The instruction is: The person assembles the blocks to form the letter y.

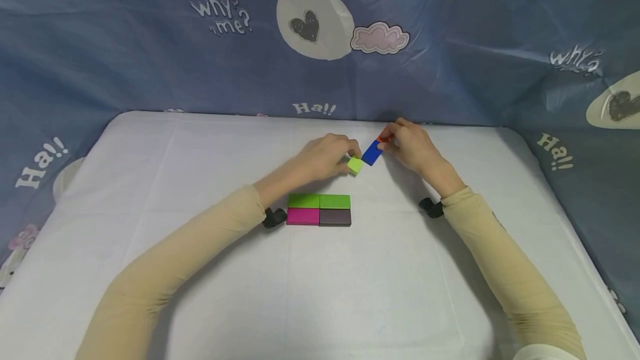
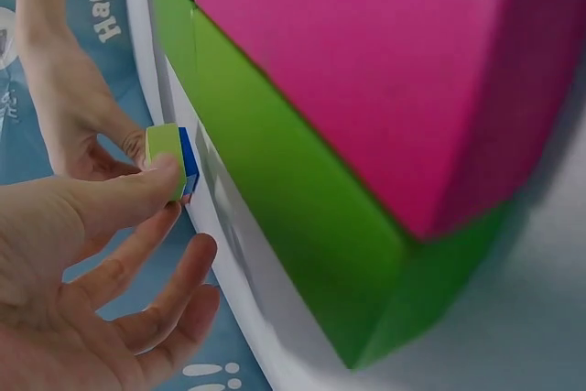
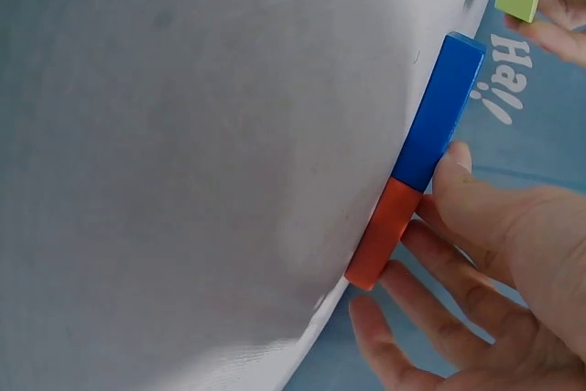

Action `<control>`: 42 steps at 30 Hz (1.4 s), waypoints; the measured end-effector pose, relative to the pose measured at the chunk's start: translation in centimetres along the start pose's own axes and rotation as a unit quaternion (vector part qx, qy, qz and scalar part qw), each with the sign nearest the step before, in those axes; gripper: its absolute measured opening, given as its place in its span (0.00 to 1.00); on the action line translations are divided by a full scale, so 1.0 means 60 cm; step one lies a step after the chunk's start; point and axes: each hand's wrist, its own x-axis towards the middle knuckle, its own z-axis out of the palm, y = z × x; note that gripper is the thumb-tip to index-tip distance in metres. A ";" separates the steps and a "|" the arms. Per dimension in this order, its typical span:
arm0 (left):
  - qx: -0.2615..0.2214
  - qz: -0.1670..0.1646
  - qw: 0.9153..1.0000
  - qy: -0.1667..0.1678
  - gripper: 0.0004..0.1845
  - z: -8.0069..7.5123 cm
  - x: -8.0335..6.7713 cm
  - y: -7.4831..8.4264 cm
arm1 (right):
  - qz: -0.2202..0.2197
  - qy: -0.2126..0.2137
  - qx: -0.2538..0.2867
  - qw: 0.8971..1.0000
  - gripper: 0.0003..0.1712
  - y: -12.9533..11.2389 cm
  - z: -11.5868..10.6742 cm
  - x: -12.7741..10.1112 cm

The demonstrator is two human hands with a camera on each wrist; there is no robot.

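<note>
Nearest us on the counter sits the four-block slab; beyond it we note left hand pinching the lime block, right hand pinching the blue block joined to a red one; joining step, next needs edges aligned.

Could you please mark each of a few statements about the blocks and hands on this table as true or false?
1. The left hand holds a light green block. True.
2. The right hand touches a yellow block. False: its fingers are on a blue block and a red block set end to end.
3. Four blocks lie packed together between the forearms on the white table. True.
4. The magenta block lies apart from the others. False: it adjoins a green block and a dark brown block.
</note>
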 end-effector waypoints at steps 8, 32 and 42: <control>0.006 0.002 1.000 -0.019 0.19 0.003 0.014 0.010 | -0.006 0.003 -0.003 1.000 0.14 0.001 -0.001 -0.001; 0.057 -0.017 0.998 -0.007 0.18 0.012 0.026 0.025 | -0.010 0.008 -0.009 1.000 0.14 -0.001 -0.001 0.000; 0.041 -0.009 0.999 -0.017 0.17 0.012 0.022 0.027 | -0.015 0.012 -0.002 1.000 0.14 0.000 0.000 0.000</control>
